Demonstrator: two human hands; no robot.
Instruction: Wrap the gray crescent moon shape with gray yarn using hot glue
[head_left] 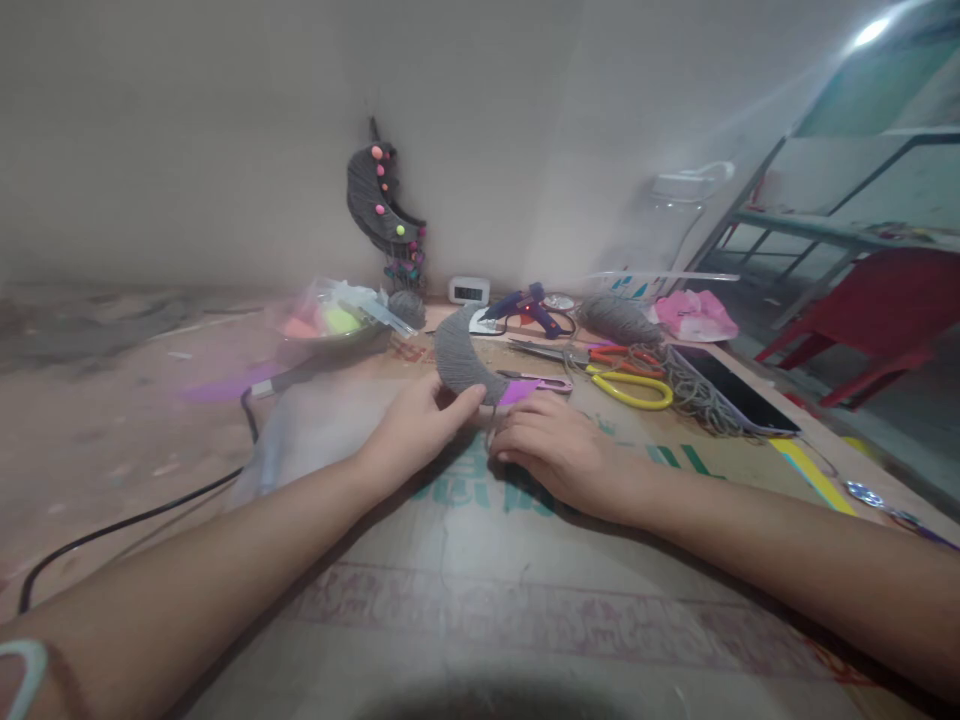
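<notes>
A crescent moon shape wrapped in grey yarn stands tilted over the cardboard, with a bare purple tip at its right end. My left hand is closed on its lower edge, thumb laid over the grey wrapping and the other fingers hidden behind. Close by the purple tip, my right hand has its fingers curled together. A strand of grey yarn runs down from the crescent to those fingertips; the exact grip is partly hidden.
Beyond my hands lie a blue glue gun, yellow-handled scissors, orange-handled pliers, a grey yarn skein and a phone. A bowl stands left, near a black cable. A decorated crescent hangs on the wall.
</notes>
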